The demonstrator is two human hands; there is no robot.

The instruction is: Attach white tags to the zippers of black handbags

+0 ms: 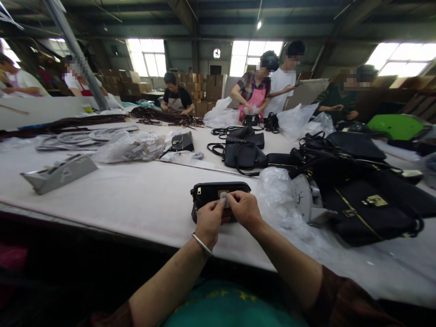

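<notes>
On the table in front of me lies a small black handbag (204,194) with a gold zip pull at its left end and a gold metal plate (224,192) near its top middle. Over the front of the bag my left hand (209,220) is closed in a pinch, a silver bangle at its wrist. My right hand (245,210) pinches from the other side, its fingertips meeting the left ones. Between them shows a small whitish, see-through piece (223,197), which looks like a bit of plastic film. The fingers hide part of the bag's front.
A grey tape dispenser (61,172) stands at left, and a round one (306,200) at right beside crumpled clear plastic (275,190). Black handbags (371,204) are heaped at right; others (245,154) lie farther back. Several co-workers (254,91) are across the table.
</notes>
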